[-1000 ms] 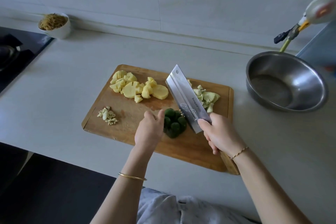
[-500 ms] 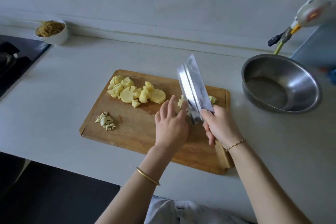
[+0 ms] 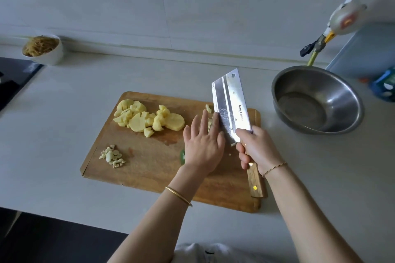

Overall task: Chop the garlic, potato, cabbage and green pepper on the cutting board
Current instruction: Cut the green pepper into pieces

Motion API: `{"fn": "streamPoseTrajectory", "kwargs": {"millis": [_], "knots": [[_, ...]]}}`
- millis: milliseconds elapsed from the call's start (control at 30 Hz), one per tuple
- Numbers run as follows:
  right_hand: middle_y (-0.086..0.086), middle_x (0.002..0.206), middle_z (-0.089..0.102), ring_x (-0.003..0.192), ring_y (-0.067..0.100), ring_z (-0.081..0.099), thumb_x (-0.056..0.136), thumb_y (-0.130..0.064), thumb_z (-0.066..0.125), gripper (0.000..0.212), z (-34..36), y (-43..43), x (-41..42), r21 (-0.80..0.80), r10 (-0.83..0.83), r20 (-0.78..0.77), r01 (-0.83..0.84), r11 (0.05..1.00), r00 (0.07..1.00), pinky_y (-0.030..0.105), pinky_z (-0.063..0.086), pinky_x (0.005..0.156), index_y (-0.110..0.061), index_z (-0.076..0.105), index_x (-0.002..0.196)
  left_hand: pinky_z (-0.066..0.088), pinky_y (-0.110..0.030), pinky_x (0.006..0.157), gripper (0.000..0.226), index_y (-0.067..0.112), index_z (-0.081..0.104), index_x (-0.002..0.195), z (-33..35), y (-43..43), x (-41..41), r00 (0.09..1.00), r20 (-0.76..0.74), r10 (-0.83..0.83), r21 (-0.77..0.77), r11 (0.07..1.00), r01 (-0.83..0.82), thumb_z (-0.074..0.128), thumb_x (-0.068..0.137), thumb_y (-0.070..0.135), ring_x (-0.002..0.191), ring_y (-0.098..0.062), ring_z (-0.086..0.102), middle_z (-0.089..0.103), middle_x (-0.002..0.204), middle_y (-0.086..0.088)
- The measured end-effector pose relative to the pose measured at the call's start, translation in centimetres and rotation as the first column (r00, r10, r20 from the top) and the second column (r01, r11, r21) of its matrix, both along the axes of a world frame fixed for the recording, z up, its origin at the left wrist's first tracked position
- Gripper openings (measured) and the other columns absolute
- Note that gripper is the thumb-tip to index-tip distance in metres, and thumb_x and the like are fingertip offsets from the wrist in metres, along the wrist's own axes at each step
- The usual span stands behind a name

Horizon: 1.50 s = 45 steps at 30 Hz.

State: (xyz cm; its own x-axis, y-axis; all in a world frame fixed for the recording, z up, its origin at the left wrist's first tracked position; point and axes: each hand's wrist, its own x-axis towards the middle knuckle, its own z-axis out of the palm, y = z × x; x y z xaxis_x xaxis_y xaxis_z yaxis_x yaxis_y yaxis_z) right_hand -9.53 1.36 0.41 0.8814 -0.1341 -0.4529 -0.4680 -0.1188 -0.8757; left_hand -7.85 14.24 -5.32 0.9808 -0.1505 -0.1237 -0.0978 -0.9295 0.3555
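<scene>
At the cutting board (image 3: 149, 166), the right hand (image 3: 258, 149) has its grip clamped round the handle of a cleaver (image 3: 232, 107), whose blade runs away towards the wall. The left hand (image 3: 203, 145), fingers straight and clasping nothing, rests against the blade's left face, with the pale cabbage (image 3: 208, 109) just beneath. Green pepper (image 3: 182, 157) peeks out beside that wrist, while potato (image 3: 149, 119) and garlic (image 3: 112, 157) lie further left.
</scene>
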Motion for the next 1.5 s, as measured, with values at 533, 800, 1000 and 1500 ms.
{"fn": "streamPoseTrajectory", "kwargs": {"millis": [533, 800, 1000, 1500], "knots": [[0.007, 0.107, 0.063, 0.089, 0.028, 0.065, 0.087, -0.02, 0.06, 0.035, -1.7, -0.5, -1.1, -0.836, 0.421, 0.132, -0.128, 0.534, 0.897, 0.031, 0.049, 0.065, -0.012, 0.047, 0.118, 0.037, -0.04, 0.102, 0.047, 0.008, 0.059, 0.125, 5.0, 2.1, 1.0, 0.872, 0.46, 0.166, -0.404, 0.914, 0.039, 0.036, 0.085, 0.011, 0.119, -0.024, 0.044, 0.056, 0.128, -0.007], [0.002, 0.089, 0.069, 0.078, 0.025, 0.067, 0.077, -0.016, 0.072, 0.039, -0.9, -1.0, -1.6, -0.902, 0.537, 0.159, -0.099, 0.421, 0.829, 0.022, 0.031, 0.056, -0.012, 0.052, 0.111, -0.003, -0.055, 0.117, 0.061, 0.037, 0.003, 0.151, 5.1, 0.1, 1.7, 0.892, 0.017, -0.452, 0.303, 0.852, 0.426, 0.014, 0.093, 0.022, 0.145, -0.031, -0.017, -0.013, 0.159, -0.005], [-0.001, 0.087, 0.066, 0.074, 0.026, 0.064, 0.076, -0.01, 0.068, 0.03, -0.5, -1.5, -1.6, -0.913, 0.54, 0.115, -0.125, 0.388, 0.834, 0.023, 0.029, 0.052, -0.016, 0.05, 0.1, -0.004, -0.055, 0.116, 0.074, 0.031, -0.014, 0.15, 4.1, -0.6, 3.1, 0.926, 0.007, -0.377, 0.431, 0.837, 0.337, 0.039, 0.1, 0.018, 0.143, -0.034, -0.021, -0.019, 0.158, -0.009], [-0.002, 0.079, 0.052, 0.068, 0.023, 0.05, 0.079, -0.017, 0.064, 0.035, 0.5, -3.4, -1.9, -0.84, 0.323, 0.009, -0.169, 0.516, 0.946, 0.024, 0.029, 0.045, -0.02, 0.033, 0.094, 0.032, -0.034, 0.089, 0.026, 0.011, 0.069, 0.101, 1.8, 0.9, 3.4, 0.971, 0.234, 0.051, 0.088, 0.993, -0.073, 0.052, 0.085, 0.001, 0.114, -0.03, 0.041, 0.056, 0.122, -0.003]]}}
